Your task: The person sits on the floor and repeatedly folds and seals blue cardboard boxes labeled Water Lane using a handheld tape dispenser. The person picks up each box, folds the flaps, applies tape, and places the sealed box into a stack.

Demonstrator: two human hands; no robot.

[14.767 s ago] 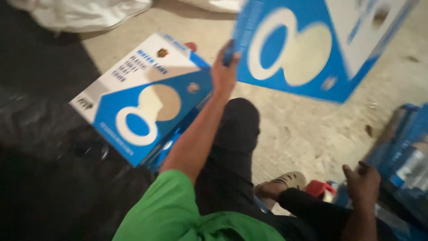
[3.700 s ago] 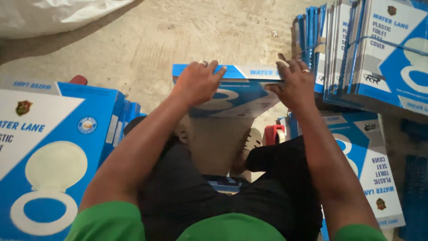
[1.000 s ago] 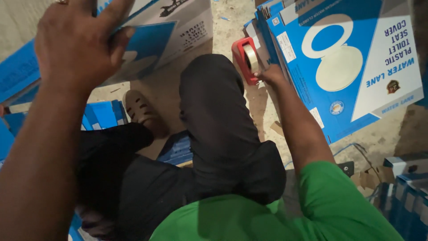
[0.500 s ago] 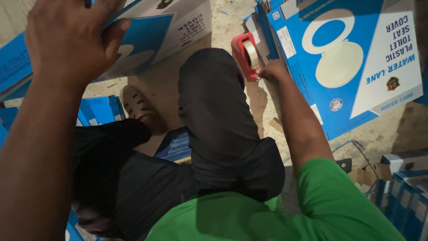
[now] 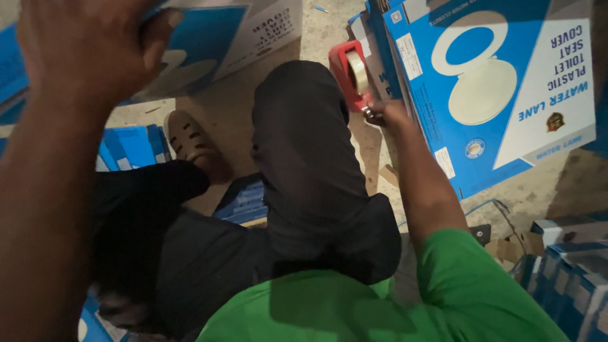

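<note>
My left hand [image 5: 82,54] is raised at the upper left, fingers closed over the edge of a blue and white cardboard box [image 5: 234,35]. My right hand [image 5: 387,114] reaches down past my right knee and grips the handle of a red tape dispenser [image 5: 349,73] holding a roll of clear tape. The dispenser rests against a stack of flat blue and white boxes [image 5: 500,95] at the upper right. I am seated, with my dark trousers and a beige shoe [image 5: 193,142] in the middle.
Flattened blue boxes [image 5: 130,145] lie at the left and under my legs. More blue boxes [image 5: 570,272] stand at the lower right. Cardboard scraps [image 5: 500,244] and a cord lie on the sandy concrete floor [image 5: 544,190].
Since a second ago my right hand has slid down the red tape dispenser to its handle. My left hand still holds the raised box.
</note>
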